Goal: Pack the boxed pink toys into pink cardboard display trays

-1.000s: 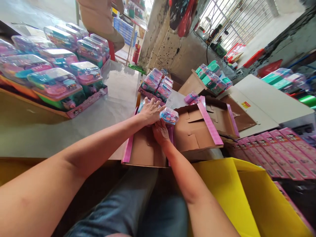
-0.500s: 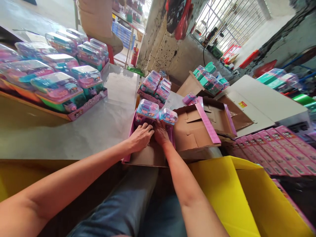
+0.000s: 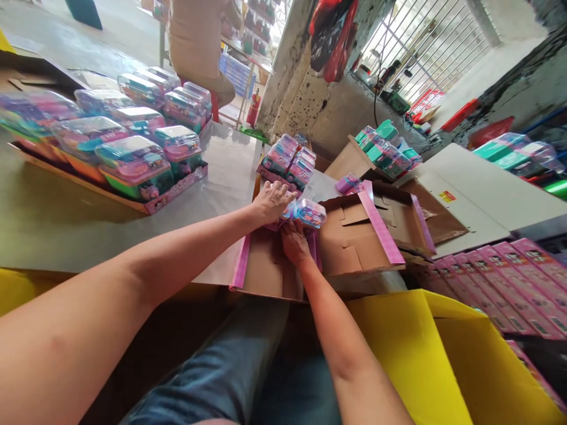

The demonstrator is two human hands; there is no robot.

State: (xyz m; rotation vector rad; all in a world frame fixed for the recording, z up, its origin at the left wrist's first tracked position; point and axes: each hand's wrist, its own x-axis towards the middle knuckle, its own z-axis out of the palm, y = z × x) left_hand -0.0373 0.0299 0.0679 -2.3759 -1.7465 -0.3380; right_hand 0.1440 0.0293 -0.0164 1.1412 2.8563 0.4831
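Observation:
My left hand [image 3: 275, 202] lies over the top of a clear-lidded plastic toy case, its fingers stretched out; most of that case is hidden under it. Beside it stands a second toy case [image 3: 311, 212] with a clear lid and pink and blue contents. My right hand [image 3: 295, 242] is closed at the near side of this second case, fingertips partly hidden against it. Both cases sit in the far end of an open cardboard display box [image 3: 266, 265] with pink edges. The box's near part shows bare brown cardboard.
A display tray [image 3: 177, 189] filled with several toy cases stands on the left of the table. Behind my hands is another filled tray [image 3: 277, 177]. Open cardboard boxes [image 3: 341, 242] lie to the right, above a yellow bin [image 3: 394, 336]. A person [image 3: 195, 41] sits beyond the table.
My left hand has risen from the near side of the left case onto its top. My right hand stays low by the right case. The whole view has shifted slightly.

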